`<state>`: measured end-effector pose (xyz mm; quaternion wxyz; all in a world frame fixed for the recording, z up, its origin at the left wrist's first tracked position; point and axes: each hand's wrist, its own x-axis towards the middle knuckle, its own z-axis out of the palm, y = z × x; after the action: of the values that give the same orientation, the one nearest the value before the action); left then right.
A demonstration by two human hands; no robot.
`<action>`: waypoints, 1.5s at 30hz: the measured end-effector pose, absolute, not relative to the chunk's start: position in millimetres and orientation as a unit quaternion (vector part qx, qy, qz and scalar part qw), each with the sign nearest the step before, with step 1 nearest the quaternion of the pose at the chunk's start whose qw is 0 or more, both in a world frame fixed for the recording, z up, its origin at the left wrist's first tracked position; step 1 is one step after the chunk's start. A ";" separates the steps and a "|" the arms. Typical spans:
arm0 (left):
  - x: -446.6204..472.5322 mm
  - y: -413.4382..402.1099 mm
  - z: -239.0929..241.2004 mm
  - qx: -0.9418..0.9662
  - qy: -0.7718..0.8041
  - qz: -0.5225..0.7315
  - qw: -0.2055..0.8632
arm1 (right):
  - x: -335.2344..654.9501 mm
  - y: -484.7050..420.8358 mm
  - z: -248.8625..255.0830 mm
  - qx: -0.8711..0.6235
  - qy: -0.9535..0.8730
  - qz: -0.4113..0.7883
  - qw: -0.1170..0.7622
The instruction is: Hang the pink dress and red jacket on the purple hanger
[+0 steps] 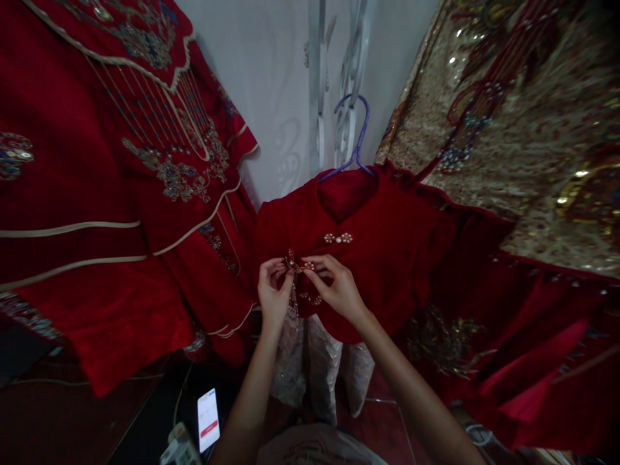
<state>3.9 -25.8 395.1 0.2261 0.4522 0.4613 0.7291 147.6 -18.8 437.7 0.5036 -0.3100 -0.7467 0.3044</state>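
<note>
A dark red short jacket (382, 252) hangs on a purple hanger (361, 139) in front of me. Across its chest sits a beaded clasp (338, 238) with flower-shaped ends. Lower on its front, my left hand (275, 287) pinches a jewelled ornament (291, 259) with a dangling beaded tassel (293, 300). My right hand (336, 287), close beside it, has thumb and forefinger closed on a small beaded flower clasp (309, 265). Another beaded piece (310, 298) shows just below the hands. How the ornament and the clasp are joined is too small to tell.
An embroidered red robe (159, 213) with cream piping hangs at left. At right hang a gold sequinned garment (484, 135) and a dark red skirt (484, 310). Below are a lit phone (208, 420) and plastic-wrapped items (323, 368). White metal scrollwork (349, 84) stands behind the hanger.
</note>
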 end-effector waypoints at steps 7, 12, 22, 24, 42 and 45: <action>3.2 -23.1 398.3 0.452 0.398 0.729 0.325 | 140.6 -7.8 436.8 -0.322 -0.734 0.299 0.518; 4.1 -20.5 398.4 0.438 0.392 0.735 0.340 | 136.6 -3.4 437.1 -0.321 -0.730 0.295 0.526; 1.4 -16.2 401.5 0.428 0.390 0.738 0.348 | 138.7 0.8 439.3 -0.331 -0.737 0.289 0.513; 2.2 -15.8 402.7 0.427 0.387 0.738 0.352 | 139.0 0.9 439.4 -0.334 -0.738 0.289 0.511; -6.8 -16.1 402.8 0.506 0.437 0.688 0.282 | 132.1 -2.1 436.3 -0.343 -0.714 0.289 0.538; -8.2 -12.7 402.6 0.528 0.426 0.672 0.298 | 131.2 -2.7 435.8 -0.361 -0.696 0.288 0.550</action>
<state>-8.2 -12.7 402.6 0.2982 0.5278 0.4256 0.6719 131.2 -2.7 435.8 0.5499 -0.3610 -0.6961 0.2876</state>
